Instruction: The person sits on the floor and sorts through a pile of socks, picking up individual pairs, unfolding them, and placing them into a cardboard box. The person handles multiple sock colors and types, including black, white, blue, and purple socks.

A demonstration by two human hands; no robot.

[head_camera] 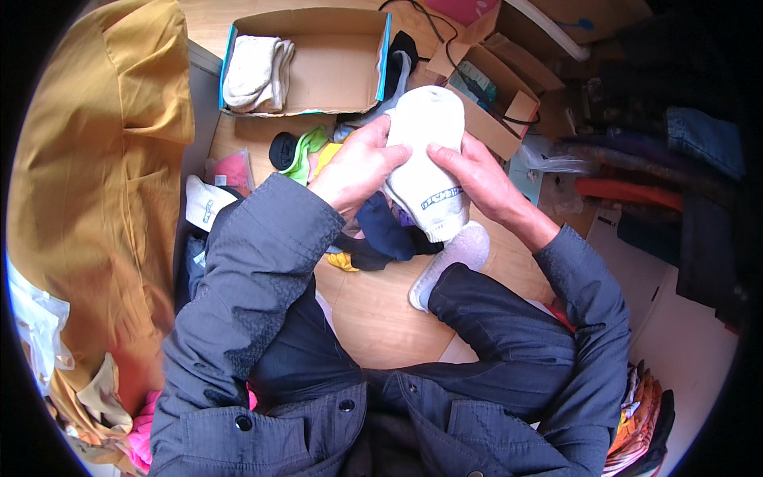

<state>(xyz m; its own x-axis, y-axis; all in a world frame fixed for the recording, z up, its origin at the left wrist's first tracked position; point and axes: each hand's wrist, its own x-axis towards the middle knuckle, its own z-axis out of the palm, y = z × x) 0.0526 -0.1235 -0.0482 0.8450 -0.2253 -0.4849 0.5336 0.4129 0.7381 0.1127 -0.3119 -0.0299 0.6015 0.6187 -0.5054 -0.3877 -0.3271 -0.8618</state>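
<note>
A white pair of socks (426, 122), laid together and bearing dark lettering, is held up in front of me. My left hand (363, 167) grips its left side, thumb on top. On the other side my right hand (480, 176) pinches it the same way, its fingers hidden behind the fabric. Below lies a loose heap of socks on the wooden floor, among them a navy sock (384, 226), a bright green one (309, 152) and a yellow one (326, 160). Another white sock with lettering (207, 201) rests left of my left sleeve.
An open cardboard box (334, 71) with folded cream socks (256, 74) at its left end stands ahead. Right of it are another open carton (495, 125) and a black cable (453, 36). Mustard cloth (143, 179) hangs at left; piled dark clothes (667, 161) are at right.
</note>
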